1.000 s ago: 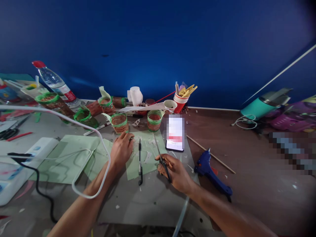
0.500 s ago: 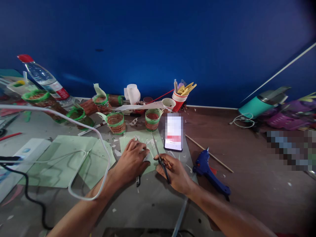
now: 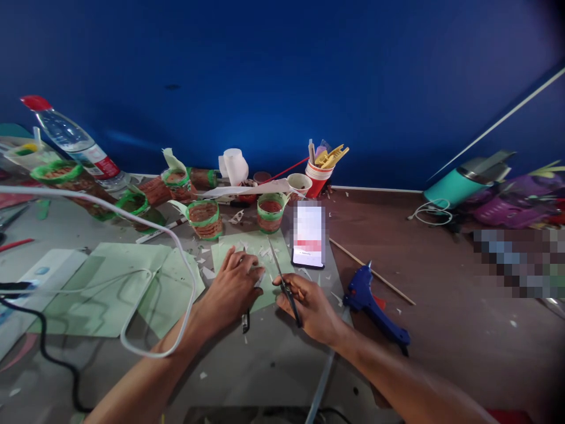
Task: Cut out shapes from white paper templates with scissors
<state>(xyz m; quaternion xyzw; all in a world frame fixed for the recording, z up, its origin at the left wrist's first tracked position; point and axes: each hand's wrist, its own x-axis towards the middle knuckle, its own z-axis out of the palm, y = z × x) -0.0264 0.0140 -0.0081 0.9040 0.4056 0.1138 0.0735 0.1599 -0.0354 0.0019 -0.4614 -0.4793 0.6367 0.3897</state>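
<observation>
Around frame center, scissors (image 3: 292, 306) being gripped in curled right hand (image 3: 313, 306), green paper (image 3: 247, 238) being covered by loosely bent left hand (image 3: 236, 288), hold unclear; blades (image 3: 275, 257) best being kept off it tbh.

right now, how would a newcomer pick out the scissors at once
From the blue wall, look down to the green sheet beneath the left hand. At its right side, the grip of the right hand holds the scissors. Unlike the nearby black-ended pen, they show slim metal pointing towards the wall.
</observation>
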